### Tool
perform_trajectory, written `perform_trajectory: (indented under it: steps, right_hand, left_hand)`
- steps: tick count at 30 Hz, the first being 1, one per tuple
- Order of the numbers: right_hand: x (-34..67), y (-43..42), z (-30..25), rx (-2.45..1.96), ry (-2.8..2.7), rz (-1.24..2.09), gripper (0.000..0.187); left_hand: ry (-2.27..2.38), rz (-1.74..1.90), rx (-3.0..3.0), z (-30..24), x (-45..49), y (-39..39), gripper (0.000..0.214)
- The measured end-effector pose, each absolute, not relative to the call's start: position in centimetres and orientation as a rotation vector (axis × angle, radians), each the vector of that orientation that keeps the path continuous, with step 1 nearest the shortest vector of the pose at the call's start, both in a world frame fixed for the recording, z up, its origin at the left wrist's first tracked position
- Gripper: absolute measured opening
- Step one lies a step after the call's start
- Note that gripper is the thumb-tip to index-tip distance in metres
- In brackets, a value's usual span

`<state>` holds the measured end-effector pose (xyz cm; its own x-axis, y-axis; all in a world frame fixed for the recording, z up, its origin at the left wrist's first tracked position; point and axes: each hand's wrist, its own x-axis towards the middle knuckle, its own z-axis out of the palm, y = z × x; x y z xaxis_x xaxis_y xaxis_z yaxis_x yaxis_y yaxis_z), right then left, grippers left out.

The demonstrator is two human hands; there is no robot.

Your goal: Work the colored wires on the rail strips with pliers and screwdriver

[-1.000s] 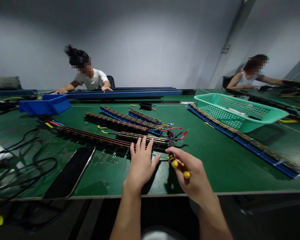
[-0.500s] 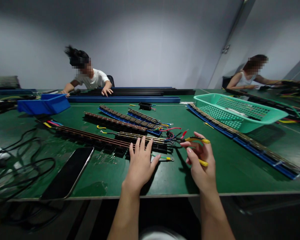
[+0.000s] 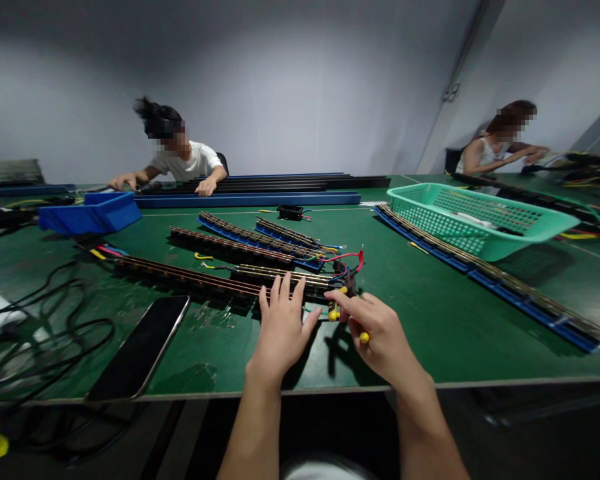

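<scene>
Since half a second ago, my right hand (image 3: 380, 337) has swung back left and down, and the yellow-handled pliers (image 3: 333, 312) have gone from spread handles to a closed grip at the end of the nearest terminal strip (image 3: 220, 283). My left hand (image 3: 283, 327) has not shifted.

Head view, near field:
- Left hand: palm down, fingers (image 3: 279, 293) straight and spread, tips resting on the nearest strip. It grips nothing.
- Right hand: fingers curled round the pliers, with both yellow handle ends showing.
- Pliers head: at the bundle of coloured wires (image 3: 340, 267) leaving the strip's right end. I cannot tell whether the jaws bite on a wire.
- One red wire (image 3: 353, 255) arcs up from the bundle.

Head view, surroundings:
- The strip lies on the green worktop (image 3: 430, 313) and runs leftward from my hands. More strips lie behind it.
- A phone (image 3: 143, 343) lies flat to my left, beside loose black cables (image 3: 40, 333).
- A teal basket (image 3: 500, 240) stands at the right, and a blue bin (image 3: 93, 215) at the far left.
- Across the worktop, a co-worker's hand (image 3: 205, 187) rests on long black rails (image 3: 290, 181).
</scene>
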<state>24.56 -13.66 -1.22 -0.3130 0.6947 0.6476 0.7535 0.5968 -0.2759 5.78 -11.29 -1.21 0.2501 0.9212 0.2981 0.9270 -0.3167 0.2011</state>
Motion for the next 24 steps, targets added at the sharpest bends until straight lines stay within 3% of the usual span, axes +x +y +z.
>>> perform_trajectory:
  steps: [4,14,24]
  right_hand:
    - [25.1,-13.8,-1.0,-1.139,-2.204,-0.041,0.071]
    - [24.0,-14.2,-1.7,-1.2,-1.671,0.321,0.037]
    - [23.6,-15.0,-1.4,-1.062,-1.136,0.673,0.04]
  left_hand:
    - [-1.831,-0.561,-2.477,-1.2,5.7,-11.3,0.056]
    - [-1.799,-0.575,-2.445,-1.2,5.8,-11.4,0.056]
    - [-1.774,-0.565,-2.404,-1.4,5.8,-11.4,0.056]
